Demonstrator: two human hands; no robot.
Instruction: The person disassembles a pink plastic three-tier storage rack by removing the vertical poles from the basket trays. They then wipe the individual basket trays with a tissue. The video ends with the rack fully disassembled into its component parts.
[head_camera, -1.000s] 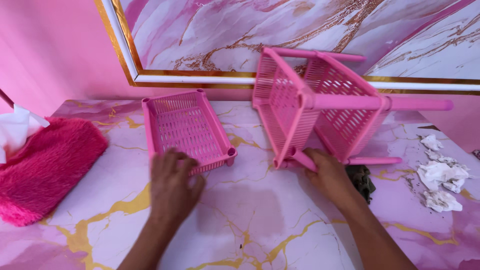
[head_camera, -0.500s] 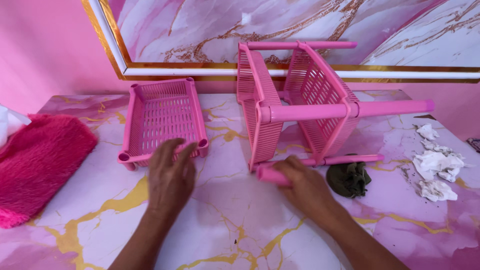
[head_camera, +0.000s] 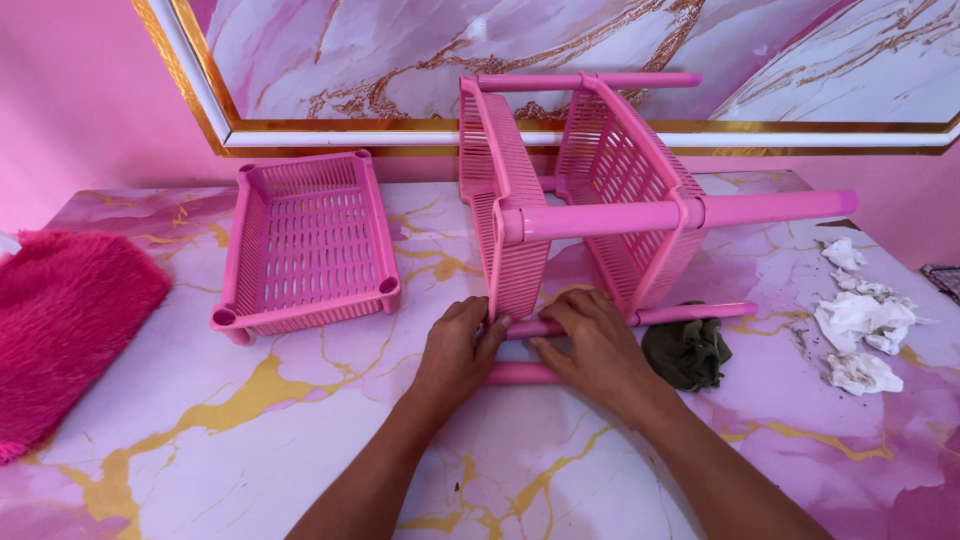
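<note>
A pink plastic rack of two slotted trays joined by pink tubes lies on its side on the marble-patterned table. My left hand and my right hand meet at the rack's near bottom corner. Both rest their fingers on the lower pink tube where it enters the tray. A short loose pink tube lies on the table under my hands, touched by both. A separate pink slotted tray sits flat to the left, apart from my hands.
A dark green crumpled cloth lies right of my right hand. Crumpled white tissues sit at the table's right side. A fluffy magenta mat covers the left edge. A gold-framed marble panel backs the table.
My left hand has left the loose tray and moved right to the rack's corner. My right hand set the short tube down and shifted to the lower tube. The view moved closer.
</note>
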